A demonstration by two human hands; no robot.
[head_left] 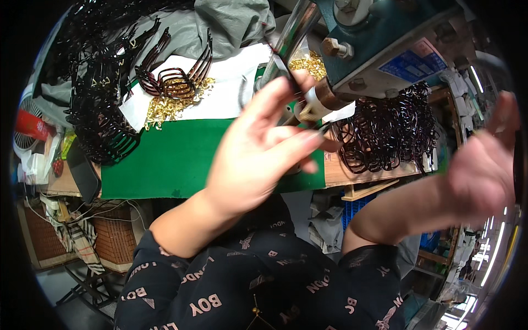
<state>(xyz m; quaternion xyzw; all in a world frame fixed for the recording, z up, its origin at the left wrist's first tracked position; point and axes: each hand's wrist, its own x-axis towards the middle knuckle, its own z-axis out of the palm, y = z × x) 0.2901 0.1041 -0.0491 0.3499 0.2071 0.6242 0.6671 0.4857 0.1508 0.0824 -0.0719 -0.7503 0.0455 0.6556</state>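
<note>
My left hand (245, 148) is raised over the bench in front of a green press, fingers curled around a slim dark glasses frame (296, 82). Part of that frame is hidden by the fingers and the press. A small gold V-shaped piece (308, 114) shows beside the fingertips, just under the press's copper-coloured ram (329, 94). Far to the right, my right hand (478, 170) is lifted at the edge of the view. Motion smears it, and whether it holds anything cannot be made out.
Small gold metal pieces (165, 110) lie on white paper (223, 102), with several dark glasses frames (170, 82) on top. More frames are piled at left (104, 104) and right (385, 129). Green mat (165, 165) covers the bench; a phone (82, 170) lies at its left.
</note>
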